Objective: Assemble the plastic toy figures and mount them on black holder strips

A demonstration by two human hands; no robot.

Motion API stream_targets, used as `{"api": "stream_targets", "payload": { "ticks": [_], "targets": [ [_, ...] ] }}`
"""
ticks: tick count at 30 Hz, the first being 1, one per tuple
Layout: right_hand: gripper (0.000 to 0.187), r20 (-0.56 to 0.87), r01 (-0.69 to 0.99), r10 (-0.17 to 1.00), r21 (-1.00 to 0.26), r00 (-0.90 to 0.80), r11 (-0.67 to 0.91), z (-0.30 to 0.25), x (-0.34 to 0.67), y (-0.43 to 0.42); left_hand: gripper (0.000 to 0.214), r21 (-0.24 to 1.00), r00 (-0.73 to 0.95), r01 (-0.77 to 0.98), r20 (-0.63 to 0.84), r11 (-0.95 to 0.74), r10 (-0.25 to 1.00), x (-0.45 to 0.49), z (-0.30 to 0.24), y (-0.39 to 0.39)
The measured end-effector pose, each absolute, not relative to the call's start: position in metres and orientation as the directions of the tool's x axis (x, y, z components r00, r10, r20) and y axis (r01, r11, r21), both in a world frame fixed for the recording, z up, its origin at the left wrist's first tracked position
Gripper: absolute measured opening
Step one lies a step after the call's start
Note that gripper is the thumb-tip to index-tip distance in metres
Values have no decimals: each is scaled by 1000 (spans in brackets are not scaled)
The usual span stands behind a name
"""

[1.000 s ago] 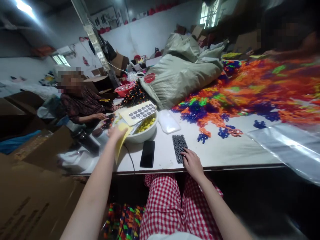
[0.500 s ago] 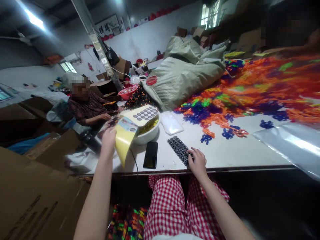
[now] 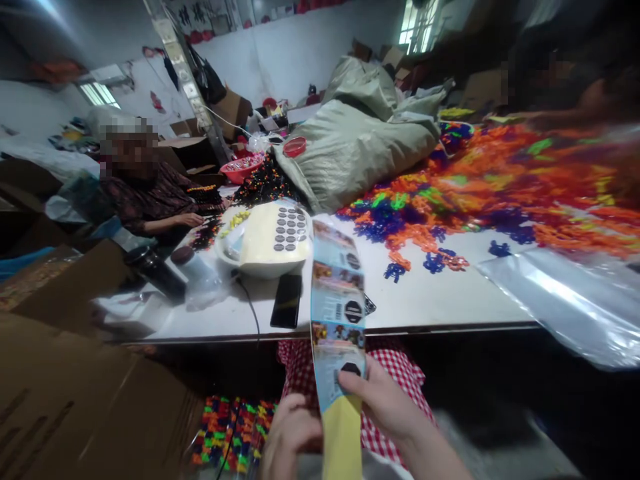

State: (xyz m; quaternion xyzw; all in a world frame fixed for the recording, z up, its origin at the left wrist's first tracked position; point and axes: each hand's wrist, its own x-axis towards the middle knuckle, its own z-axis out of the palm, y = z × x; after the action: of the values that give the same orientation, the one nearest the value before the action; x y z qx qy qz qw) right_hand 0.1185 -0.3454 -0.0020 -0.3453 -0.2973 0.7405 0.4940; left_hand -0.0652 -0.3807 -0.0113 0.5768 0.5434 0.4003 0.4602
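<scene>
My left hand (image 3: pixel 290 433) and my right hand (image 3: pixel 383 403) are together over my lap, below the table edge. Both are closed on a long sticker sheet (image 3: pixel 337 300) with blue printed labels and a yellow backing, held upright in front of me. The sheet hides most of the black perforated strip (image 3: pixel 369 305) lying on the white table (image 3: pixel 430 300). A black phone (image 3: pixel 286 301) lies just left of the sheet. A white bowl (image 3: pixel 260 263) behind the phone carries another sheet of grey round stickers (image 3: pixel 290 228).
Orange, blue and green plastic pieces (image 3: pixel 500 180) heap across the right of the table, with a grey-green sack (image 3: pixel 360 143) behind and clear plastic bags (image 3: pixel 560 300) at right. A person (image 3: pixel 150 193) sits at the far left. Cardboard boxes (image 3: pixel 75 393) stand at my left.
My left hand carried the yellow-backed sticker sheet from the bowl to my lap. My right hand left the black strip and took hold of the sheet too.
</scene>
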Motion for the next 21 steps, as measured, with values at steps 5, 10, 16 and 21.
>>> {"api": "stream_targets", "payload": {
  "ticks": [5, 10, 16, 21],
  "targets": [
    [46, -314, -474, 931, -859, 186, -194, -9, 162, -355, 32, 945, -12, 297, 147, -137, 989, -67, -4, -320],
    [48, -231, -237, 906, -960, 355, -152, -12, 183, -363, 45, 989, 434, 100, -141, 108, 890, -21, -5, -310],
    [59, -178, -196, 896, -975, 407, -105, -13, 182, -358, 49, 892, 644, -1, -345, 451, 683, 24, -12, -318],
    [85, -49, -134, 909, -991, 415, 8, -15, 189, -357, 44, 909, 601, -41, -309, 414, 737, 23, -13, -314]
  ]
}}
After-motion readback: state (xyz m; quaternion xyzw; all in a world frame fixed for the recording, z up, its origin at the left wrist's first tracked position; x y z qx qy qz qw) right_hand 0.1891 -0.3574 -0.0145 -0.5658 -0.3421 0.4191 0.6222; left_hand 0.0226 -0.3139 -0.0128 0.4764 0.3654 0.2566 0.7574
